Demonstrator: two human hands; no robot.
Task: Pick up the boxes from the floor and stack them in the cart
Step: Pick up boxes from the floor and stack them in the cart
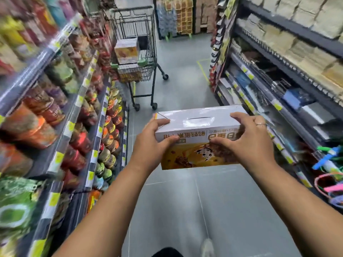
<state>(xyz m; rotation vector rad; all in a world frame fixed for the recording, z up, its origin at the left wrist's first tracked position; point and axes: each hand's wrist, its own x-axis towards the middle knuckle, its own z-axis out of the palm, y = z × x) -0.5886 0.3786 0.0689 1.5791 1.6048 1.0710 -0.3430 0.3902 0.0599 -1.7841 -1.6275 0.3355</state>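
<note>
i see a white and yellow box (194, 127) held in the air over the aisle floor (185, 201). my left hand (150, 143) has fingers clamped round its left end, my right hand (248, 141) round its right. well ahead, a cart (133, 21) with boxes (126, 51) inside stands by the left shelves (55, 108).

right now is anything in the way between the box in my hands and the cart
Nothing visible does. The left hand and right hand grip the box; the floor from it to the cart ahead shows no obstacle.
</note>
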